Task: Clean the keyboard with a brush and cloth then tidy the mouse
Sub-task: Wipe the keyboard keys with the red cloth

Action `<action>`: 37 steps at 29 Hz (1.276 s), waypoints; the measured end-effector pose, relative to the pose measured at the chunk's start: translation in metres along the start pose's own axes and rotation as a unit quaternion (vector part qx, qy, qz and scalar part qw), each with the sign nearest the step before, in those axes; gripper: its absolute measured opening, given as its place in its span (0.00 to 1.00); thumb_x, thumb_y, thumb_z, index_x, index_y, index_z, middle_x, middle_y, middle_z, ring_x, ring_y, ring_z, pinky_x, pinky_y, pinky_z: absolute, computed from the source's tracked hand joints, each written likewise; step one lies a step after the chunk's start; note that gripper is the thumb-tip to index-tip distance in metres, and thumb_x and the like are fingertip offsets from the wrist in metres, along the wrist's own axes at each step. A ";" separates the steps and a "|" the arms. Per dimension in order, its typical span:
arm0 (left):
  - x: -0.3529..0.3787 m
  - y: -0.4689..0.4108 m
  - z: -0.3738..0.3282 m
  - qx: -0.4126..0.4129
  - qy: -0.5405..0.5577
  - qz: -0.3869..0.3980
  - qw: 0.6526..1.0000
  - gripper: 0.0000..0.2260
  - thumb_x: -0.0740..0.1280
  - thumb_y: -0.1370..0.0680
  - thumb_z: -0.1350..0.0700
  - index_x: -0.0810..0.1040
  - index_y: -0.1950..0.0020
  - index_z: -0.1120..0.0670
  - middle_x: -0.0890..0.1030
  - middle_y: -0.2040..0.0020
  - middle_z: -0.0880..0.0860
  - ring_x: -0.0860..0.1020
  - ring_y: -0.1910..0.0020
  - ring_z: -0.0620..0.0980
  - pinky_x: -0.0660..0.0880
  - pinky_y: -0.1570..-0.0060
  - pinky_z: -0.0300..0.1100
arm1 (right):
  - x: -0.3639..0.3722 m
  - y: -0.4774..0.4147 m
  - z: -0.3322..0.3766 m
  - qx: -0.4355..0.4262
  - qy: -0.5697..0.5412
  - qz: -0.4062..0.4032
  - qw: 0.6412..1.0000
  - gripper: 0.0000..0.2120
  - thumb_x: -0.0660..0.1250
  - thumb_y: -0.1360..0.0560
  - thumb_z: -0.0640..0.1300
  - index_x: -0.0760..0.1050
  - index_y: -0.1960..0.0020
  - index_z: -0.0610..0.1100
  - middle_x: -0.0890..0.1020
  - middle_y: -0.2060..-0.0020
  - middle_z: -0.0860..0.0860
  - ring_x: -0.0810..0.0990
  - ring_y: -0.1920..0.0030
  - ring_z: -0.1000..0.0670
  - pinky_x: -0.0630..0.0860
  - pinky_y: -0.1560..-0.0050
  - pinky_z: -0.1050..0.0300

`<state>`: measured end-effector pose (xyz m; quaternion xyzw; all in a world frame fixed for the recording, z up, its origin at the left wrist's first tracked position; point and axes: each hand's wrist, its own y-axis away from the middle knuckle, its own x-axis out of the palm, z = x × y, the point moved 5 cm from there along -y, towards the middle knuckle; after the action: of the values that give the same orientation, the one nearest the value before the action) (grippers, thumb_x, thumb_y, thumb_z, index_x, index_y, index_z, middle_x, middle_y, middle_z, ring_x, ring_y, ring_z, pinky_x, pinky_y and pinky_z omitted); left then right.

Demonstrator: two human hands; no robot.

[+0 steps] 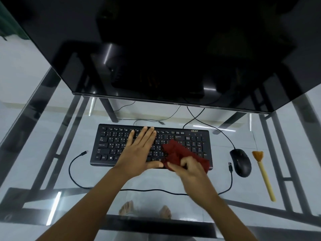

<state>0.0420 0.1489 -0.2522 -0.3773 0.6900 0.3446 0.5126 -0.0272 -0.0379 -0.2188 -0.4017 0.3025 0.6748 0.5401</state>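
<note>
We laid our left hand (139, 152) flat, fingers straight, on the keyboard (111, 145) while our right hand (191, 171) bunched the soft, limp-looking red cloth (178, 152).

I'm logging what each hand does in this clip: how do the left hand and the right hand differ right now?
The left hand lies flat with straight fingers on the keyboard, while the right hand has curled fingers gripping the red cloth. The left hand covers the middle keys, whereas the right hand sits at the keyboard's near right edge. The left hand looks sharp and the right hand is blurred. Both are bare and at the keyboard.
</note>
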 end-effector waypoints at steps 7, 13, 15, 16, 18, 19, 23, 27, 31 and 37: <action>-0.001 0.000 -0.001 -0.003 0.005 0.005 1.000 0.49 0.49 0.31 0.23 0.47 0.21 0.55 0.45 0.21 0.49 0.39 0.23 0.47 0.41 0.26 0.59 | -0.016 0.017 -0.056 0.120 0.018 -0.156 0.980 0.17 0.61 0.23 0.41 0.78 0.37 0.48 0.70 0.53 0.48 0.72 0.56 0.48 0.75 0.55 0.50; 0.001 0.000 0.000 0.003 0.009 0.002 1.000 0.49 0.48 0.31 0.22 0.49 0.21 0.55 0.47 0.21 0.50 0.42 0.22 0.48 0.44 0.26 0.61 | 0.020 -0.003 0.008 -0.014 0.053 -0.042 0.998 0.16 0.71 0.25 0.46 0.75 0.39 0.54 0.75 0.57 0.52 0.72 0.59 0.52 0.74 0.61 0.57; 0.001 -0.001 0.001 0.001 0.012 0.007 1.000 0.50 0.49 0.31 0.22 0.48 0.21 0.55 0.46 0.21 0.50 0.41 0.23 0.48 0.43 0.26 0.60 | 0.006 -0.009 -0.017 0.047 -0.006 -0.081 0.996 0.12 0.67 0.25 0.58 0.76 0.48 0.50 0.75 0.63 0.54 0.73 0.65 0.57 0.72 0.65 0.60; 0.001 -0.001 0.000 0.000 0.009 0.007 1.000 0.50 0.49 0.32 0.22 0.48 0.21 0.55 0.46 0.21 0.49 0.40 0.23 0.47 0.42 0.26 0.60 | -0.003 -0.011 -0.038 0.108 -0.013 -0.127 0.986 0.16 0.66 0.26 0.61 0.76 0.51 0.49 0.76 0.65 0.54 0.74 0.69 0.57 0.73 0.67 0.57; 0.001 -0.001 0.000 -0.001 0.004 0.008 1.000 0.50 0.49 0.31 0.22 0.47 0.21 0.54 0.45 0.21 0.49 0.39 0.23 0.47 0.41 0.26 0.59 | -0.020 -0.016 -0.066 0.242 -0.016 -0.202 0.949 0.12 0.67 0.24 0.55 0.78 0.47 0.49 0.77 0.60 0.49 0.76 0.67 0.52 0.76 0.64 0.54; 0.001 -0.001 0.000 -0.003 0.006 0.007 1.000 0.50 0.49 0.31 0.22 0.47 0.21 0.54 0.45 0.21 0.49 0.39 0.23 0.47 0.41 0.26 0.59 | -0.021 -0.017 -0.072 0.269 -0.007 -0.201 0.942 0.11 0.65 0.22 0.48 0.77 0.40 0.50 0.76 0.55 0.47 0.75 0.63 0.49 0.77 0.60 0.53; 0.001 -0.001 0.000 -0.004 0.000 0.010 1.000 0.50 0.47 0.32 0.22 0.46 0.21 0.54 0.44 0.21 0.49 0.39 0.23 0.47 0.40 0.26 0.58 | -0.005 -0.038 -0.027 0.204 0.061 -0.123 0.969 0.20 0.53 0.23 0.49 0.70 0.35 0.63 0.71 0.47 0.49 0.71 0.49 0.47 0.72 0.48 0.51; 0.002 -0.001 0.000 0.002 0.003 0.005 1.000 0.49 0.47 0.31 0.22 0.47 0.21 0.55 0.45 0.21 0.49 0.39 0.23 0.47 0.39 0.27 0.57 | 0.028 -0.042 0.023 0.029 0.032 -0.026 0.999 0.17 0.60 0.23 0.41 0.74 0.37 0.54 0.77 0.50 0.46 0.75 0.50 0.45 0.73 0.50 0.48; 0.001 -0.001 -0.001 0.001 0.008 0.002 1.000 0.49 0.47 0.31 0.22 0.48 0.22 0.55 0.46 0.21 0.49 0.41 0.23 0.47 0.41 0.26 0.58 | -0.006 -0.047 -0.020 0.129 0.059 -0.103 0.985 0.18 0.64 0.27 0.67 0.75 0.55 0.52 0.80 0.64 0.53 0.79 0.63 0.50 0.75 0.63 0.52; 0.001 0.000 0.000 -0.001 0.007 0.008 1.000 0.50 0.47 0.32 0.22 0.46 0.21 0.54 0.43 0.21 0.49 0.38 0.23 0.47 0.40 0.26 0.58 | -0.003 -0.049 -0.015 0.222 0.052 -0.188 0.955 0.19 0.68 0.25 0.38 0.76 0.35 0.48 0.75 0.56 0.45 0.74 0.58 0.45 0.70 0.55 0.51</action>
<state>0.0414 0.1488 -0.2528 -0.3746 0.6963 0.3464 0.5049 0.0242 -0.0405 -0.2226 -0.3554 0.3916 0.4554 0.7162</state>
